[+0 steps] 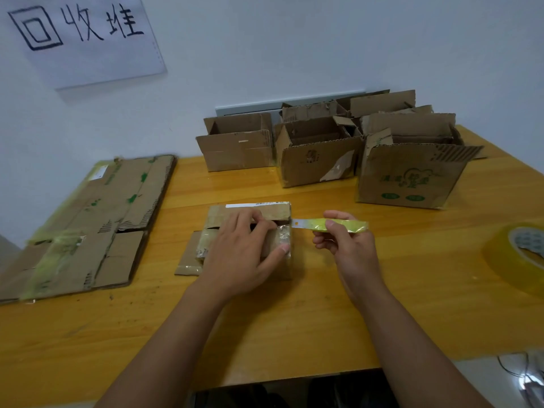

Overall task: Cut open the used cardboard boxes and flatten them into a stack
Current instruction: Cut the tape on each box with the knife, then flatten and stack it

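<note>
A small taped cardboard box (276, 212) sits mid-table, one flap lying flat at its left. My left hand (241, 251) lies on top of it, fingers curled over the taped seam and thumb pressed on the right end. Just right of the box, my right hand (344, 242) grips a yellow-green utility knife (338, 224). The knife's blade points left and touches the box's upper right corner. A stack of flattened cardboard (91, 219) lies at the left on the table.
Several open cardboard boxes (321, 163) stand along the back of the wooden table (412, 290). A roll of yellow tape (518, 254) lies at the right edge. A paper sign (85, 36) hangs on the wall. Cables (527, 375) show at bottom right.
</note>
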`<move>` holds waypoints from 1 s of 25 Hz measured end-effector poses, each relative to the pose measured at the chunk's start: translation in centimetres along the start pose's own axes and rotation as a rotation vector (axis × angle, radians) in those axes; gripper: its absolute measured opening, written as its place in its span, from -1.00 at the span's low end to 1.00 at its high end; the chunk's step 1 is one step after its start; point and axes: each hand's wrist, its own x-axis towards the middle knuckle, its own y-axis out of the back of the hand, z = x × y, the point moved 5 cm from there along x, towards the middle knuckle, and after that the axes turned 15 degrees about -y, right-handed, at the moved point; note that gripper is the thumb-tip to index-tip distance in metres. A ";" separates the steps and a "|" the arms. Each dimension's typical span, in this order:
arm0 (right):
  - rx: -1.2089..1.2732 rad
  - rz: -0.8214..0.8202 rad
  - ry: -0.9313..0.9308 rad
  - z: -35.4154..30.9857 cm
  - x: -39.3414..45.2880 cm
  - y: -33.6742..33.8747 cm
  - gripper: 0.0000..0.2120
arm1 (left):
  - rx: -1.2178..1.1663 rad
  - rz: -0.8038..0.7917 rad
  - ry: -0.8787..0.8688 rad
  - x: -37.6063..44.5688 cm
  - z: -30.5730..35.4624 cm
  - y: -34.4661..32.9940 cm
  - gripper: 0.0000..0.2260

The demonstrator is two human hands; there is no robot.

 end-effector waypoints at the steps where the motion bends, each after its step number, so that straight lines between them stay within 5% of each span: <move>1: -0.007 -0.007 -0.001 0.1 -0.1 0.0 -0.89 | -0.026 0.000 -0.001 0.0 -0.1 0.0 -0.49; 10: -0.025 -0.017 -0.009 0.0 -0.6 -0.5 -0.89 | -0.193 -0.135 0.031 0.5 -0.6 0.2 -0.16; 25: 0.030 -0.065 -0.077 0.8 -0.2 -0.3 -0.88 | -0.249 -0.119 0.029 0.8 -0.7 -0.2 -0.15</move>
